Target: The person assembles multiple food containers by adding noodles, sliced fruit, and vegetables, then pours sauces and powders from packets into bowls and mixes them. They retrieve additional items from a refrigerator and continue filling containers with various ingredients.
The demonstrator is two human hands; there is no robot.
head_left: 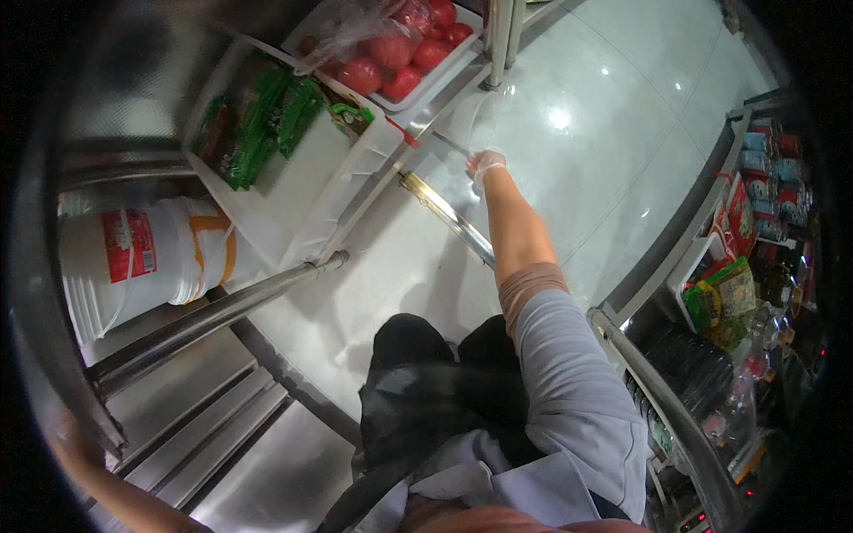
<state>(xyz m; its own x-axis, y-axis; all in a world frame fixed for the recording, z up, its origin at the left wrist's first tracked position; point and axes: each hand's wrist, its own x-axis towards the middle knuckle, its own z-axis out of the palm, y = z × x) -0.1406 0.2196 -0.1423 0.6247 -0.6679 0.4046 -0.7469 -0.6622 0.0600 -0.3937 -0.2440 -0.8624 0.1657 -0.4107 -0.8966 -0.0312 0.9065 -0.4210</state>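
Observation:
My right hand (486, 167) reaches forward over the pale floor, something whitish or clear around its wrist. Its fingers are closed on a thin dark strip (451, 144) pointing toward the left; its kind is too small to make out. Just below that hand, a shiny metal bar (449, 218) runs slantwise, partly behind my forearm. At the lower left rim my left hand (67, 437) shows dimly beside the metal rack's post, and its fingers cannot be made out. Nearest the right hand on the rack is a white plastic bin (306, 209) holding green packets (267, 115).
Red tomatoes (400, 58) lie under clear plastic in a white tray (444, 82). White buckets (142, 258) lie sideways on a lower shelf, behind a metal rail (218, 318). To the right, another shelf carries cans (773, 178) and packets (724, 302) behind a metal rail (666, 404).

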